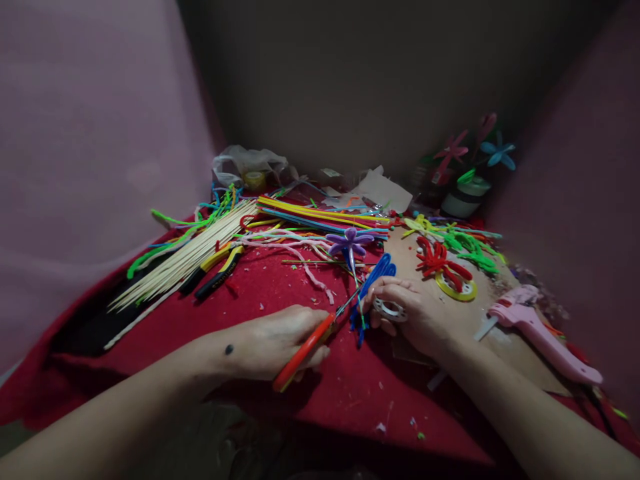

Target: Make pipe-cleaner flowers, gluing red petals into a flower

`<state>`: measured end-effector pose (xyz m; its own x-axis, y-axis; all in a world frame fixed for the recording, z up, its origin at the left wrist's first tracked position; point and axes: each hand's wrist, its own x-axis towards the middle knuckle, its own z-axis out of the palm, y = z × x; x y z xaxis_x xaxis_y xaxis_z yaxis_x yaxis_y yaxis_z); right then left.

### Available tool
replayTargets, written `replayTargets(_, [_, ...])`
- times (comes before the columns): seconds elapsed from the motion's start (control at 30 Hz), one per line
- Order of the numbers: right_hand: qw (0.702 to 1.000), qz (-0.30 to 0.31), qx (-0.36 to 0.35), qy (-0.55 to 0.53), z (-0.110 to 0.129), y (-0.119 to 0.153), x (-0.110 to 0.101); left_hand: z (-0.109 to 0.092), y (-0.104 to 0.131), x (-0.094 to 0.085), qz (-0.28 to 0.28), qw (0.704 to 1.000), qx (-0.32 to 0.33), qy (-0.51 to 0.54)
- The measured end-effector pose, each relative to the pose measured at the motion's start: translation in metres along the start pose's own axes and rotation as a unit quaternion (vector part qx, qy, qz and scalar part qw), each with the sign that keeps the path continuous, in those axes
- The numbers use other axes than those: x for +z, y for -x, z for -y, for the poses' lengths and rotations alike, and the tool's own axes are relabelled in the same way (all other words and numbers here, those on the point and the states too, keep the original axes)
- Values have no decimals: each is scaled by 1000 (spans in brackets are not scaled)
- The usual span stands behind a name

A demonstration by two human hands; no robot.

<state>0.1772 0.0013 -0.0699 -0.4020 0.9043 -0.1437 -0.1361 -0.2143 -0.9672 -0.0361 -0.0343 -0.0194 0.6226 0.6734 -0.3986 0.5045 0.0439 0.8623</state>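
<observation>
My left hand (295, 330) is closed around orange-handled scissors (306, 352), seen nearly edge-on. Their metal blades point up and right, up against a bundle of blue pipe cleaners (379, 275). My right hand (407, 310) grips that looped bundle, and a white plastic spool (390, 309) sits at its fingers. Blue ends hang below the fingers. Just beyond the blades is a purple pipe-cleaner flower (350, 243) on a thin pale stem; the stem's lower end is lost among the blue strands. Whether the blades touch a strand is unclear.
Wooden sticks (187, 257), yellow-black pliers (220, 272) and straight pipe cleaners (320, 217) lie across the red cloth (280, 293). On a board to the right are red loops (440, 260), green loops (473, 250), a yellow spool (456, 287) and a pink glue gun (545, 333).
</observation>
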Motion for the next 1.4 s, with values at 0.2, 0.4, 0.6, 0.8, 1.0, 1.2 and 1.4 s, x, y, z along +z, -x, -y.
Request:
replayTargets(0.2, [1000, 19, 21, 0, 3, 3, 2, -13, 9, -11, 82, 995, -29, -57])
replayTargets(0.4, [1000, 4, -4, 1, 9, 5, 3, -2, 24, -27, -150, 955, 15, -254])
replayTargets(0.6, [997, 39, -29, -66, 11, 5, 3, 25, 24, -62, -280, 831, -44, -478])
replayTargets(0.8, [992, 56, -34, -110, 13, 7, 6, -16, -5, -40, -276, 888, 170, -326])
replayTargets(1.0, [989, 77, -46, -116, 16, 8, 7, -32, -43, -8, -217, 927, 263, -157])
replayTargets(1.2, [979, 93, -51, -174, 14, 9, 5, -30, -55, -7, -179, 957, 223, 42])
replayTargets(1.4, [978, 75, -58, -186, 11, 7, 3, -20, -60, 1, -161, 949, 247, 109])
